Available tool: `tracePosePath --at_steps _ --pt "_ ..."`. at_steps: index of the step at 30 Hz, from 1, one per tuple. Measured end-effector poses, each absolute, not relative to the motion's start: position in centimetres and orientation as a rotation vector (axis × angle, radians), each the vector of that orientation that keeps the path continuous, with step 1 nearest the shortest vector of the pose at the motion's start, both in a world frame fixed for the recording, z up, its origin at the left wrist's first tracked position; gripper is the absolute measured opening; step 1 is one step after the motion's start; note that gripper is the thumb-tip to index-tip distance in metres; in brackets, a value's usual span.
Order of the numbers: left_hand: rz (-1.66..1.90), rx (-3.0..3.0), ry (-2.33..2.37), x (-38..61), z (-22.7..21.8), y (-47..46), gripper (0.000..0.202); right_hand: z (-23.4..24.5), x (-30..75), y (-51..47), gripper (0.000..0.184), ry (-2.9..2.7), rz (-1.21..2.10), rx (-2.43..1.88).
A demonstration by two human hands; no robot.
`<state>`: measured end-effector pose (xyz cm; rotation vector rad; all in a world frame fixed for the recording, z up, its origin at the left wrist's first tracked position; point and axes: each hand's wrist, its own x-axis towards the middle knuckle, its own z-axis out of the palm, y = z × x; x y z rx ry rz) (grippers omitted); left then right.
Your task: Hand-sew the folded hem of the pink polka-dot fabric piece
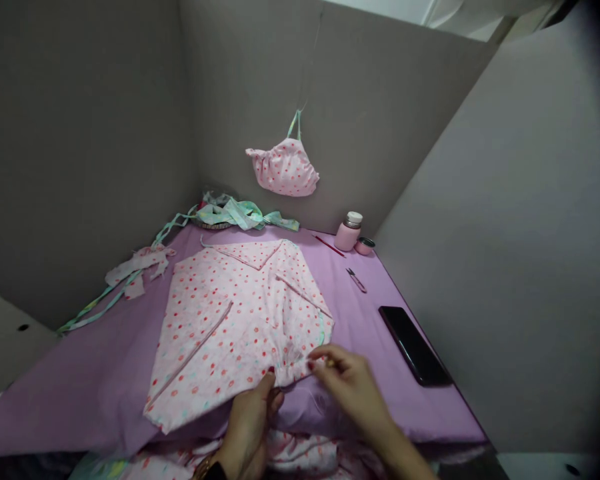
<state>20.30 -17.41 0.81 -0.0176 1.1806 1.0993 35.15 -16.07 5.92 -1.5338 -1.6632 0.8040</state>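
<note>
Both hands work the near edge of the pink dotted fabric (pixel 240 320) spread on the purple table (pixel 80 387), left hand (pixel 250 427) pinching it at six o'clock, right hand (pixel 350 387) closed on its gathered hem, while a finished-looking gathered piece (pixel 284 168) hangs at twelve o'clock, so most sewing seems left.

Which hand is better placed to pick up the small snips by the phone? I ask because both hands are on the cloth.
Probably the right hand. It pinches the pink dotted fabric on the side nearer the snips; the left hand grips the fabric's near edge, farther away.
</note>
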Motion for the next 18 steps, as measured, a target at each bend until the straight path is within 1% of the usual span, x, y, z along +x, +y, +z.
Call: tracePosePath --at_steps 1,4,7,9,11,14,16,17,18 --pt "1.090 -0.016 1.170 20.3 0.9 -17.4 0.005 4.5 33.7 -16.2 0.012 -1.745 0.879 -1.538" --pt "1.067 -0.014 1.126 20.3 1.3 -17.2 0.010 1.8 31.0 -16.6 0.021 -1.920 0.784 -1.509" --pt "1.065 -0.013 1.083 20.2 1.7 -17.2 0.015 0.9 30.6 -16.7 0.014 -1.975 0.701 -1.504" --pt "1.068 -0.002 1.052 20.2 1.6 -17.2 0.017 0.7 30.6 -16.7 0.016 -1.959 0.738 -1.440" --pt "1.068 0.002 1.043 20.2 1.3 -17.2 0.017 0.7 30.6 -16.7 0.019 -1.861 0.899 -1.372" --pt "1.066 -0.003 1.092 20.2 0.8 -17.3 0.012 1.2 30.8 -16.6 0.018 -1.518 1.265 -1.320" --pt "1.063 0.007 1.136 20.2 0.5 -17.3 0.004 2.5 31.8 -16.5 0.026 -1.266 1.440 -1.303" --pt "1.065 0.006 1.155 20.2 0.5 -17.4 0.003 3.5 32.8 -16.5 0.031 -1.166 1.476 -1.300" --pt "1.067 0.002 1.169 20.2 0.4 -17.4 0.010 4.7 34.0 -16.4 0.035 -1.099 1.471 -1.303"
